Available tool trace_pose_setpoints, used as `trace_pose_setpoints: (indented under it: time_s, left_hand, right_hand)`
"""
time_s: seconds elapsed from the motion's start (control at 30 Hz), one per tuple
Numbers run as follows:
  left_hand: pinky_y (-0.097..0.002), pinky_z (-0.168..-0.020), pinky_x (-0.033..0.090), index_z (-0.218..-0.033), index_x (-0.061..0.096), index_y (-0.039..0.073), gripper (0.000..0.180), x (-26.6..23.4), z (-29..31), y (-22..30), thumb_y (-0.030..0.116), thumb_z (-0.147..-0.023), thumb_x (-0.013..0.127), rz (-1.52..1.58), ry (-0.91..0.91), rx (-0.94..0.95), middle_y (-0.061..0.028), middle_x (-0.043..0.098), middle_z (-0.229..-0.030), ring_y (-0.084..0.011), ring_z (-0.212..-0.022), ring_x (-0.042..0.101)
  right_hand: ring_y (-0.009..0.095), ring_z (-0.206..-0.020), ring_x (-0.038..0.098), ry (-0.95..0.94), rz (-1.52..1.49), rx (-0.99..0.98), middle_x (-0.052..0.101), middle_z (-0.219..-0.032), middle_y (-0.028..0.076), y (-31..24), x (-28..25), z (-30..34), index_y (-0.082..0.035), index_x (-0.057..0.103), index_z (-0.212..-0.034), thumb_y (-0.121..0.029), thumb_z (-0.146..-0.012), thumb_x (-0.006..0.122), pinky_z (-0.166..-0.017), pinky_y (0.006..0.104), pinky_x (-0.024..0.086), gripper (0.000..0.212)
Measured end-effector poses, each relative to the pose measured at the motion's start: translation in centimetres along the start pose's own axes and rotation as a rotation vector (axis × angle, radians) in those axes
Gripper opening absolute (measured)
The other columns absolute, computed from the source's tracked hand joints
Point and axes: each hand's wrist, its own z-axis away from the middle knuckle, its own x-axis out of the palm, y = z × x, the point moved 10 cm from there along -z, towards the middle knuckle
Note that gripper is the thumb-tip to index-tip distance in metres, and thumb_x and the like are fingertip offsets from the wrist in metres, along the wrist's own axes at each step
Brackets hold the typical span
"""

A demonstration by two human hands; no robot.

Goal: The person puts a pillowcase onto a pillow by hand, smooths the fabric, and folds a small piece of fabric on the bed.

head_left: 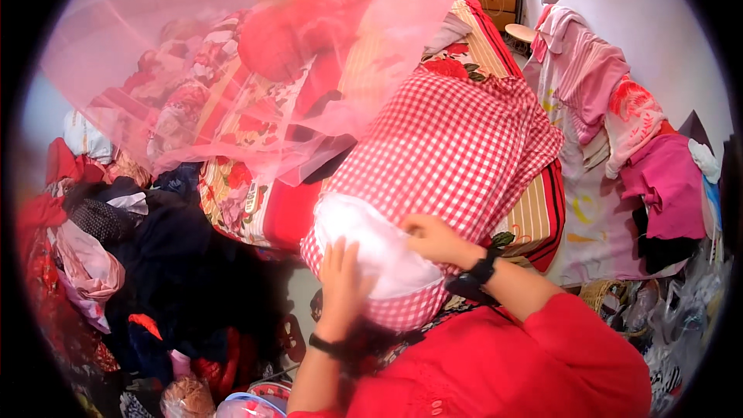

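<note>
By the bed's near edge, the left hand lies open on white cloth; the right hand curls (can't tell if gripping).

Upper right of frame: pale wall; wooden drawer cabinet, round-topped stool near it. Centre: striped, floral-patterned bed. Lighting: bright.
</note>
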Motion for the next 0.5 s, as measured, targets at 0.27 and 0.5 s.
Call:
trace_pose_setpoints:
  time_s: [0.27,0.5]
  left_hand:
    - [-0.0567,-0.1,0.034,-0.128,0.048,0.01,0.074,1.4,9.1,-0.1,0.014,-0.063,0.081,-0.144,-0.17,0.047,-0.0223,0.038,-0.138,-0.0496,-0.129,0.034]
    - [-0.0553,-0.103,0.028,-0.124,0.048,0.004,0.059,2.3,5.3,-0.7,0.0,-0.067,0.063,-0.287,0.084,0.049,-0.0226,0.039,-0.138,-0.0483,-0.131,0.032]
  right_hand:
    - [0.012,-0.077,0.06,0.757,-0.284,0.412,0.064,-0.089,0.005,12.7,-18.1,12.0,-0.001,0.058,-0.11,-0.023,-0.093,0.058,-0.063,0.0238,0.048,0.029]
    - [0.02,-0.083,0.06,0.419,-0.68,0.335,0.064,-0.099,0.007,15.7,-11.5,6.2,0.001,0.057,-0.116,-0.031,-0.098,0.05,-0.065,0.0279,0.048,0.038]
